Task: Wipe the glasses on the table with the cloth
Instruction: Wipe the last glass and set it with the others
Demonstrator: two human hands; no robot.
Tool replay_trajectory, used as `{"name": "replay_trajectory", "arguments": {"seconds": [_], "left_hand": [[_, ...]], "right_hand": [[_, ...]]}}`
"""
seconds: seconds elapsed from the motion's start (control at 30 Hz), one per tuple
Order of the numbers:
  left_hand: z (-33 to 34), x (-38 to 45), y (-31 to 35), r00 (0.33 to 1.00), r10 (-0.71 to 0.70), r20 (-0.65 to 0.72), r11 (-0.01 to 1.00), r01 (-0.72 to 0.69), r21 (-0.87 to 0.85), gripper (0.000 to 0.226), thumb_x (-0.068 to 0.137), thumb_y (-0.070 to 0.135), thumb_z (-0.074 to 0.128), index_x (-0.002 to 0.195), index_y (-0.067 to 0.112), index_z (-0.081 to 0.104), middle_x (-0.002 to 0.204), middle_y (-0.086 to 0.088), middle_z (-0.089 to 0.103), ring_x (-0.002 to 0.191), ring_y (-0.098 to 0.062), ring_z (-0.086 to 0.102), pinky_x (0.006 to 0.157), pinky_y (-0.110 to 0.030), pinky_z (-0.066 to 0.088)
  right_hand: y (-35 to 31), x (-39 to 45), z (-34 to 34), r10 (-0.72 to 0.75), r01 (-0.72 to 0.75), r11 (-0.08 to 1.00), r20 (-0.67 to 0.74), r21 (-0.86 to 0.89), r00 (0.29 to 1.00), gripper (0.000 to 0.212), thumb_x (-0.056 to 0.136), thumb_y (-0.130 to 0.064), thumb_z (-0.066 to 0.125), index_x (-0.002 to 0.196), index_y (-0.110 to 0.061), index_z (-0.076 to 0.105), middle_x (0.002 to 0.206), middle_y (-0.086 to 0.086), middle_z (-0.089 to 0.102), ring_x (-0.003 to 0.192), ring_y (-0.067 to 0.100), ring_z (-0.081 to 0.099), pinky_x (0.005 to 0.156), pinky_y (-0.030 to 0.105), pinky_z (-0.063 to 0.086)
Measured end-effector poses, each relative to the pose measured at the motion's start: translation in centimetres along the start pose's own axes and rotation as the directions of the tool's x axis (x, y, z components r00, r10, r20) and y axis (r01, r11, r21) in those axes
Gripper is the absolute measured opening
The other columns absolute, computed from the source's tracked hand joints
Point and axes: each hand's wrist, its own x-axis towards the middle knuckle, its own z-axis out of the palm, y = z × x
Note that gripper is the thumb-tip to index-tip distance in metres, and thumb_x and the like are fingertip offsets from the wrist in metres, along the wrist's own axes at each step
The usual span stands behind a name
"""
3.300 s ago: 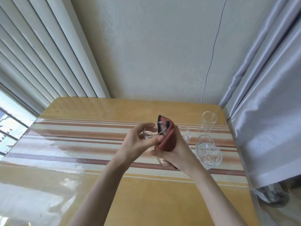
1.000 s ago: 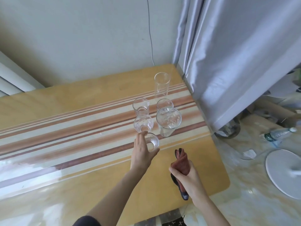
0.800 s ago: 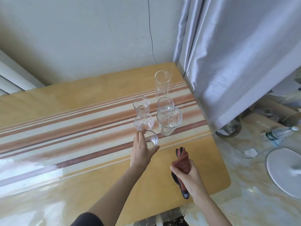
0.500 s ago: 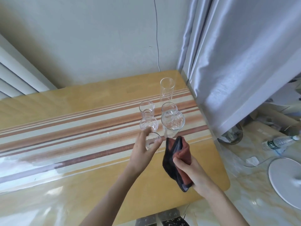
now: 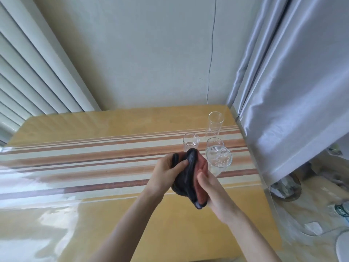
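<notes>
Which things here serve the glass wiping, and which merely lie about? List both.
For the job: dark-and-rust cloth gripped by left hand and right hand; tall clear cylinder glass; small clear tumbler; wide patterned glass.

Lying about: grey curtain; white slatted blind; thin wall cable.

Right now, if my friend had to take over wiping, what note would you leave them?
Left hand: grips the cloth from the left; any glass inside is hidden by the cloth.
Right hand: holds the cloth from the right, thumb against it.
On the table, far right: a tall glass, a small glass, another glass and a wide patterned glass, all upright.
Done: cannot tell which glasses are already wiped.
Left: wipe each standing glass with the cloth and set it back upright.
</notes>
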Motion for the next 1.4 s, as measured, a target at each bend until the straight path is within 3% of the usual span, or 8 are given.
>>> {"name": "replay_trajectory", "arguments": {"seconds": [0.07, 0.2, 0.53, 0.67, 0.93, 1.03, 1.23, 1.4], "left_hand": [[0.9, 0.1, -0.2, 1.000, 0.012, -0.006, 0.999, -0.012, 0.042, 0.016, 0.092, 0.005, 0.056, 0.103, 0.003, 0.067, 0.095, -0.011, 0.072, 0.086, -0.018, 0.069, 0.076, -0.027, 0.056], [3.8, 0.7, -1.5, 1.000, -0.030, -0.001, 0.993, 0.030, 0.116, 0.017, 0.095, 0.005, 0.048, 0.103, -0.001, 0.062, 0.091, -0.009, 0.068, 0.082, -0.018, 0.065, 0.071, -0.025, 0.053], [15.0, 1.2, -7.7, 0.891, -0.442, 0.099, 0.892, 0.425, 0.154, 0.028, 0.087, 0.032, 0.061, 0.088, 0.004, 0.057, 0.083, -0.007, 0.060, 0.075, -0.020, 0.059, 0.064, -0.028, 0.043], [19.1, 2.7, -11.7, 0.842, -0.540, 0.012, 0.829, 0.529, 0.184, 0.045, 0.077, 0.039, 0.073, 0.103, 0.004, 0.061, 0.095, -0.009, 0.068, 0.084, -0.023, 0.066, 0.069, -0.035, 0.055], [21.3, 4.9, -16.5, 0.891, -0.444, -0.098, 0.818, 0.448, 0.362, 0.009, 0.087, 0.017, 0.064, 0.083, 0.012, 0.057, 0.079, -0.002, 0.059, 0.073, -0.024, 0.058, 0.069, -0.041, 0.056], [21.3, 5.1, -16.7, 0.906, -0.388, -0.168, 0.669, 0.402, 0.626, 0.015, 0.089, 0.030, 0.060, 0.091, 0.016, 0.058, 0.094, -0.002, 0.062, 0.075, -0.022, 0.055, 0.058, -0.029, 0.038], [22.2, 4.2, -15.1, 0.949, -0.272, -0.157, 0.431, 0.267, 0.862, 0.041, 0.092, 0.041, 0.054, 0.121, 0.018, 0.038, 0.122, -0.002, 0.047, 0.091, -0.026, 0.061, 0.059, -0.033, 0.039], [17.2, 1.4, -8.8, 0.981, -0.152, 0.124, 0.617, -0.004, 0.787, 0.062, 0.083, 0.056, 0.058, 0.135, 0.028, 0.036, 0.132, 0.009, 0.044, 0.101, -0.012, 0.061, 0.068, -0.032, 0.050]], "right_hand": [[0.7, -0.3, 0.1, -0.081, 0.056, 0.984, -0.147, -0.169, 0.986, 0.058, 0.065, -0.066, 0.069, 0.109, -0.032, 0.057, 0.104, -0.004, 0.071, 0.098, 0.010, 0.067, 0.082, 0.019, 0.052], [2.3, -1.6, -1.8, -0.074, 0.052, 0.997, -0.437, -0.062, 0.896, 0.016, 0.098, -0.026, 0.051, 0.111, -0.018, 0.048, 0.103, 0.002, 0.066, 0.083, 0.002, 0.065, 0.064, 0.012, 0.048], [6.5, -5.8, -10.6, 0.034, -0.188, 0.971, -0.696, -0.146, 0.717, 0.007, 0.099, -0.028, 0.048, 0.102, -0.025, 0.055, 0.098, -0.010, 0.061, 0.093, 0.010, 0.059, 0.067, 0.017, 0.046], [8.2, -4.9, -16.5, 0.182, -0.303, 0.951, -0.671, -0.067, 0.719, 0.031, 0.099, -0.024, 0.049, 0.129, -0.016, 0.052, 0.110, 0.000, 0.054, 0.101, 0.017, 0.054, 0.086, 0.027, 0.044], [12.3, 0.2, -23.4, 0.019, -0.481, 0.745, -0.707, -0.462, 0.707, 0.026, 0.093, -0.024, 0.059, 0.114, -0.010, 0.065, 0.114, 0.007, 0.067, 0.109, 0.027, 0.060, 0.084, 0.035, 0.046], [13.6, 1.6, -23.5, -0.088, -0.543, 0.585, -0.713, -0.602, 0.696, 0.021, 0.090, -0.030, 0.062, 0.104, -0.015, 0.068, 0.111, 0.007, 0.062, 0.110, 0.028, 0.053, 0.077, 0.033, 0.043], [13.4, 2.2, -23.0, -0.146, -0.638, 0.410, -0.737, -0.652, 0.660, 0.034, 0.085, -0.034, 0.069, 0.108, -0.012, 0.056, 0.116, 0.011, 0.057, 0.111, 0.030, 0.050, 0.086, 0.038, 0.044], [3.6, -0.5, -22.0, 0.013, -0.336, 0.855, -0.632, -0.395, 0.775, 0.055, 0.087, -0.024, 0.068, 0.135, -0.014, 0.042, 0.135, 0.005, 0.046, 0.122, 0.018, 0.048, 0.100, 0.032, 0.040]]}}
